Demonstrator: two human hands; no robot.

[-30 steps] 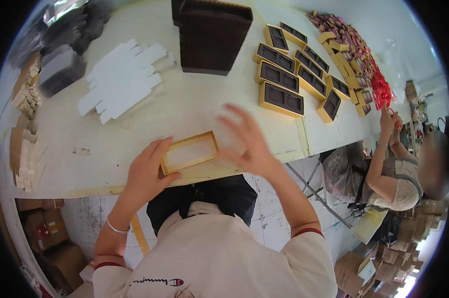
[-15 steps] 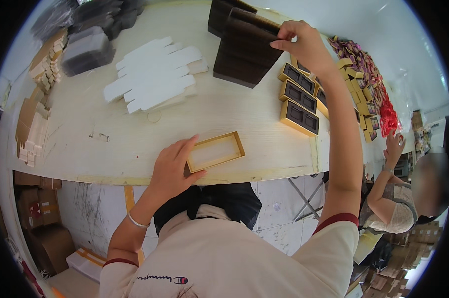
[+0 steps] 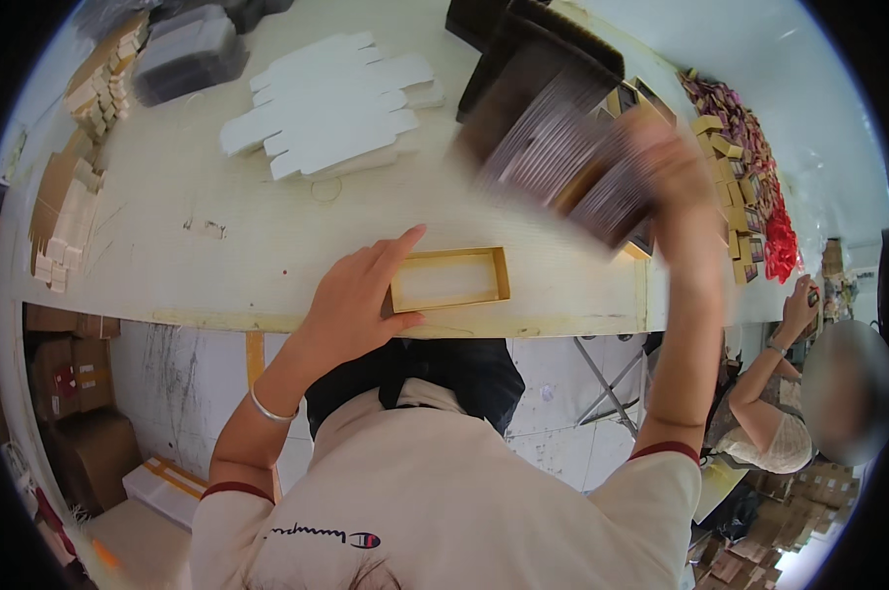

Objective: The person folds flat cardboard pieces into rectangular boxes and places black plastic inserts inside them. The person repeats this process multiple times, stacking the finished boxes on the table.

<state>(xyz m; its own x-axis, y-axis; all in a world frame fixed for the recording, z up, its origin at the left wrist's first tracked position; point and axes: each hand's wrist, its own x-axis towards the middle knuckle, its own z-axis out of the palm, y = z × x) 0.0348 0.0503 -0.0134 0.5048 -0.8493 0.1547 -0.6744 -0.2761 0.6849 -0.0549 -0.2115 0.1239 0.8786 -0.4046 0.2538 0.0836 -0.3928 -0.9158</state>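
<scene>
My left hand point(image 3: 351, 300) wraps round the left end of a shallow, open gold box point(image 3: 451, 307), its thumb along the near side and fingers at the far corner. The box lies on the table near the front edge, and its inside looks pale. At the right, my right hand point(image 3: 666, 162) is smeared by motion. It grips the right side of a dark, ridged stack of thin plastic trays point(image 3: 563, 147), also blurred and tilted. Right behind it stands a taller dark stack point(image 3: 523, 44). Gold boxes with dark inserts point(image 3: 641, 98) are partly hidden behind my right hand.
White flat cartons point(image 3: 336, 103) lie fanned out left of centre. Clear plastic trays point(image 3: 189, 54) and rows of small pale boxes point(image 3: 71, 221) line the left. Along the right are gold boxes point(image 3: 740, 197) and red ribbon point(image 3: 781, 244). Another person point(image 3: 769, 423) works there.
My right hand has come down toward me from the top of the dark stack, bringing dark ridged trays with it. The left hand stays at the gold box. The whole view has shifted slightly.
</scene>
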